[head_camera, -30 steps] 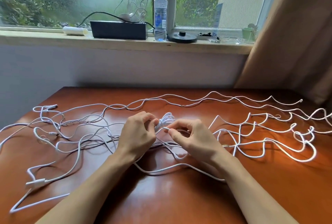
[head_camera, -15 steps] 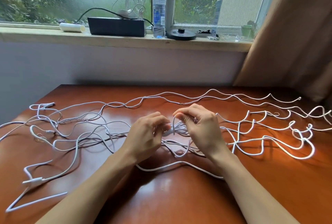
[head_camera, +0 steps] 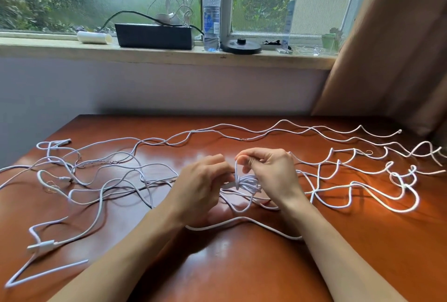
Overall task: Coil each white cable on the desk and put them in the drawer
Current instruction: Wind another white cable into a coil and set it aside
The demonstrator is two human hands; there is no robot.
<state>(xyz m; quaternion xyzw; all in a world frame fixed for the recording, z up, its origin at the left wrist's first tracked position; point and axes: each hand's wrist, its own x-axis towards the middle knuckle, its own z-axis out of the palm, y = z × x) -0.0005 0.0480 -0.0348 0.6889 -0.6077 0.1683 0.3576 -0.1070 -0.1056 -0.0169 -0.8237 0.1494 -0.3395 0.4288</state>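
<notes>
The white cables (head_camera: pixel 338 189) are lying all over the brown bench (head_camera: pixel 229 265), from far left to far right, in wavy loops. In the middle, between the two hands, a small coil (head_camera: pixel 250 183) is sitting low over the bench. I cannot tell if it is touching the top.

The cables are looking thin, light and floppy. They are bending any way they are pushed, so I think a coil is going to spring open if it is let go. They are looking smooth too, so they may be slipping through fingers. The best place to be holding, I think, is the bunched middle of the coil, with the other hand taking the free cable close by.

The left hand (head_camera: pixel 200 180) is lying palm down, just left of the coil, fingers curled in. Its grip is clamping the coil's left side. The right hand (head_camera: pixel 268 171) is hanging just above and right of the coil, wrist bent. Its grip is pinching a loose strand (head_camera: pixel 236 168) that is going up from the coil. Both arms are reaching in from the near edge. No drawer is showing.
</notes>
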